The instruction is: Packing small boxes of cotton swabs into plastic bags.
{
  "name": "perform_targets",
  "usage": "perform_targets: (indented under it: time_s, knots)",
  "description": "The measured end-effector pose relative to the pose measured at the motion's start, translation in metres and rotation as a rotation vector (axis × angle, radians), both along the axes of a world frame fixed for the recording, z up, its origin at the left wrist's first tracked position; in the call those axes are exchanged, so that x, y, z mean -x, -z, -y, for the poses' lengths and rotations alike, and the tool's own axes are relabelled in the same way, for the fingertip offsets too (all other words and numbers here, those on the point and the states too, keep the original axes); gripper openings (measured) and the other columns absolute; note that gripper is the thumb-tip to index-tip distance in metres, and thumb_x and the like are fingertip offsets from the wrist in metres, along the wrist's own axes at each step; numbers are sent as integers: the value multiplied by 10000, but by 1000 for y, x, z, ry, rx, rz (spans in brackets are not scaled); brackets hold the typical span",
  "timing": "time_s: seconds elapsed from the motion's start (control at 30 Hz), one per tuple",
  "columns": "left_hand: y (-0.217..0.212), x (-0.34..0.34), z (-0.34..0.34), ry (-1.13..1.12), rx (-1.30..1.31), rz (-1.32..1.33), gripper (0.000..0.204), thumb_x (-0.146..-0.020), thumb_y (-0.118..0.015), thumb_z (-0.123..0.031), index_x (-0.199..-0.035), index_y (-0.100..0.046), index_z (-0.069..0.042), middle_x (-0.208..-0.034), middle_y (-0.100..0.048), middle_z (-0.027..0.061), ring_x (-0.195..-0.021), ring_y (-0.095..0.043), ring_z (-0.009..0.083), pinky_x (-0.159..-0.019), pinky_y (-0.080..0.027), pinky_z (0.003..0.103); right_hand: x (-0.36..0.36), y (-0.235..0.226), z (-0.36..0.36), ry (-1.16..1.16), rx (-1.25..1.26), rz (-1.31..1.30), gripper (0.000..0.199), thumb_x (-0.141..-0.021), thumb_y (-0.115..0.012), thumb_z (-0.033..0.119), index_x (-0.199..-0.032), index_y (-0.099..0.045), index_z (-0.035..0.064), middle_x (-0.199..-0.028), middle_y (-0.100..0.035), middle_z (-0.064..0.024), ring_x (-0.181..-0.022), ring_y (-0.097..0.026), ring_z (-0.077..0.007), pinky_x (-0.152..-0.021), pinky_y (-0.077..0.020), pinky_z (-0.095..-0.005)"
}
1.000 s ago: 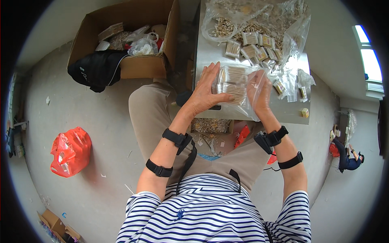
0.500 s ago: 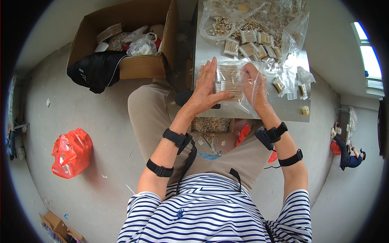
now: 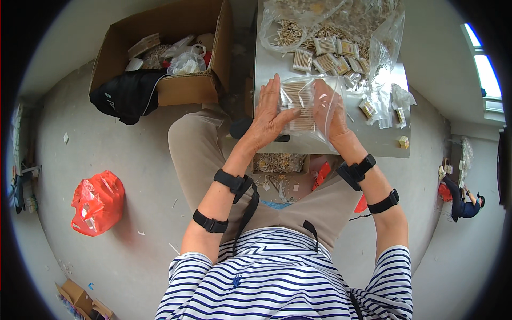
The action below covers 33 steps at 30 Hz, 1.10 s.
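A clear plastic bag [image 3: 306, 140] lies at the table's near edge with rows of cotton swabs [image 3: 298, 101] showing through it. My left hand [image 3: 268, 117] holds its left side, fingers stretched along the edge and thumb pressed over the front. On the other side my right hand [image 3: 329, 109] appears inside the bag, seen through the film, with its fingers curled beside the swabs. The fingertips are hidden, so what they grip cannot be made out. Just beyond the bag lie several small packs of swabs [image 3: 326, 63].
Loose swabs [image 3: 288, 34] and crumpled plastic film [image 3: 386, 45] cover the far part of the metal table [image 3: 368, 141]. An open cardboard box [image 3: 186, 89] stands at the left. A red plastic bag [image 3: 97, 202] sits on the floor. Another person [image 3: 465, 205] is far off at the right.
My right hand has shifted slightly left and upward, and the bag's film now covers more of it. My left hand is almost unchanged, a little higher.
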<state>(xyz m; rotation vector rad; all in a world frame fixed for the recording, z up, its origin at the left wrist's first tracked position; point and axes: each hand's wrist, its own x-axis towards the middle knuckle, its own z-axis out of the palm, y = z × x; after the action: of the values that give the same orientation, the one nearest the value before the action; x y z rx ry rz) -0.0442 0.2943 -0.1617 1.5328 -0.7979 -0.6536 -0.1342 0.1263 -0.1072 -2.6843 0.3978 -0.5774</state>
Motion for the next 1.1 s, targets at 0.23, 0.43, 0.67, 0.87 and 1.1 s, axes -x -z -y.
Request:
perform_targets:
  time_s: [0.23,0.43,0.67,0.87,1.1]
  knots:
    - [-11,8,4,-31,-86,-22,897,-950,-558,-404,-1616,-71,-52,-1671,-91,217,-1555,17,363,-1243,-31,438,5,23,16,-127,-405,12,430,-968,-575,118,-1371,-509,-16,-1203,-617,-252,-1039,-656,-350,-889,-512,-396]
    - [-14,10,4,-58,-94,-20,894,-935,-555,-380,-1613,-83,-39,-1666,-91,233,-1556,-5,351,-1243,-46,425,19,-34,-21,84,-169,-108,370,-963,-571,113,-1305,-528,-24,-1126,-627,-242,-982,-626,-426,-862,-509,-474]
    - [-5,11,5,-71,-64,-25,948,-912,-553,-541,-1630,-85,-134,-1671,-53,244,-1550,46,402,-1190,-1,597,38,-36,-23,-168,55,-125,445,-966,-577,57,-1388,-479,-43,-1285,-530,-257,-1132,-570,-419,-959,-484,-453]
    - [-4,13,8,-114,-23,-40,932,-925,-554,-506,-1629,-81,-118,-1675,-57,229,-1550,38,400,-1197,10,573,29,-22,-15,-252,128,-132,484,-937,-590,37,-1395,-462,-53,-1321,-502,-262,-1168,-537,-431,-983,-477,-452]
    - [-6,15,6,-142,-29,-23,924,-925,-560,-467,-1627,-83,-102,-1672,-71,232,-1549,21,405,-1201,4,563,35,-49,-13,-330,214,-288,646,-934,-641,169,-1498,-378,-3,-1567,-314,-238,-1403,-369,-416,-1151,-356,-468]
